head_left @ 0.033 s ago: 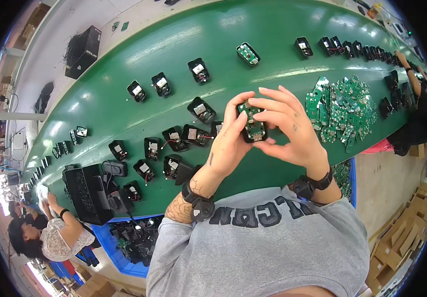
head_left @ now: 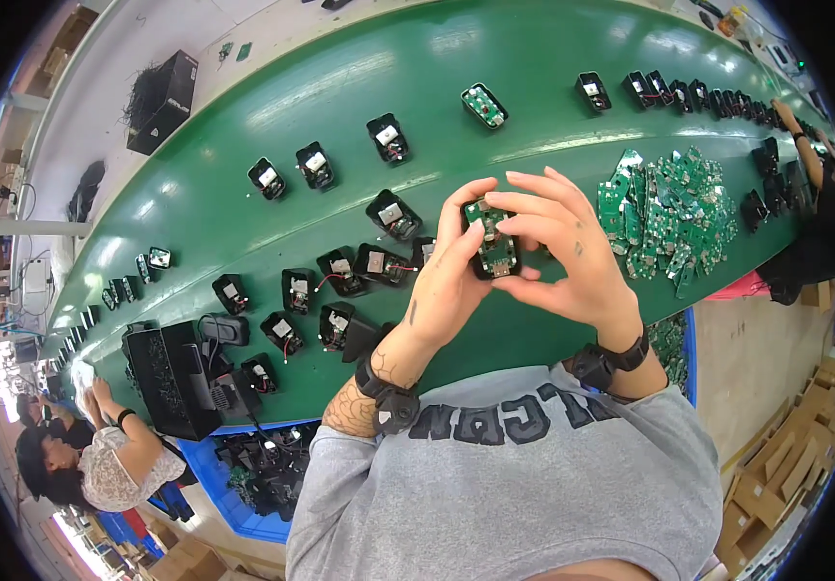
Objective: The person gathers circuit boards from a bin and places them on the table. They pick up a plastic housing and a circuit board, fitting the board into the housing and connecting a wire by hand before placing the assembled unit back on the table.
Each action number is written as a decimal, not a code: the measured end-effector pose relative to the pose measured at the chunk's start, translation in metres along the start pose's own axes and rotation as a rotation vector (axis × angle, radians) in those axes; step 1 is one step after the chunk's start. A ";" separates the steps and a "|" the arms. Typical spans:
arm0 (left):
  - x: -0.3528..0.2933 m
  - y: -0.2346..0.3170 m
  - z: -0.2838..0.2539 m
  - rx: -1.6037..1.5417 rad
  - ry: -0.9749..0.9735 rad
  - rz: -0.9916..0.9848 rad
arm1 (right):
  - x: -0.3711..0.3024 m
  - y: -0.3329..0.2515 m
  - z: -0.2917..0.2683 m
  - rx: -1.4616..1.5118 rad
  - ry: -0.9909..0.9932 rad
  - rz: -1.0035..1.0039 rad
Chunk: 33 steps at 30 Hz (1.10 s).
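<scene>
Above the table, in front of me, a small black plastic housing with a green circuit board (head_left: 497, 254) seated in its opening is held between both hands. My left hand (head_left: 445, 276) wraps its left side, the thumb lying on the board. My right hand (head_left: 572, 257) is curled around the right side, with fingertips at the board's upper part and the thumb at its lower edge. Beside my left hand stand several open black housings (head_left: 345, 272) with white parts and red wires inside. A heap of loose green circuit boards (head_left: 674, 218) lies to the right of my right hand.
A green conveyor belt (head_left: 534, 58) carries spaced housings along the far side. A black box of small parts (head_left: 173, 382) stands at the left, and a blue bin (head_left: 229, 494) sits below the table edge. Other people work at the far left and far right.
My right hand's fingers have shifted very slightly against the circuit board. The left hand and the housing stay in almost the same place.
</scene>
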<state>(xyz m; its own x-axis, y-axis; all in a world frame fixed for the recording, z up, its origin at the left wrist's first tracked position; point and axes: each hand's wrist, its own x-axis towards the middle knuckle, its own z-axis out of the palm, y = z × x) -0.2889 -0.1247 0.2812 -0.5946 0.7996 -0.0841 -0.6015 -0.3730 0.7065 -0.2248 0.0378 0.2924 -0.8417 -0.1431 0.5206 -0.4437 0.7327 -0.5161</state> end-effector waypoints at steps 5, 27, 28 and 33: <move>-0.002 -0.001 0.000 -0.035 -0.052 0.005 | -0.002 0.001 0.005 0.024 0.101 -0.011; -0.001 -0.002 0.003 -0.072 0.022 0.036 | 0.009 0.014 -0.016 0.056 0.028 -0.050; -0.003 0.000 0.003 -0.076 0.010 0.016 | 0.008 0.013 -0.015 0.057 0.027 -0.051; -0.004 -0.001 0.004 -0.052 0.049 0.039 | 0.011 0.008 -0.016 -0.011 -0.019 -0.077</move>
<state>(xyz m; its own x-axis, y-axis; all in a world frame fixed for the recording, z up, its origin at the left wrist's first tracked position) -0.2835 -0.1252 0.2836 -0.6428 0.7604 -0.0928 -0.6035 -0.4282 0.6726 -0.2331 0.0530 0.3049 -0.8112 -0.2119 0.5450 -0.5040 0.7260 -0.4679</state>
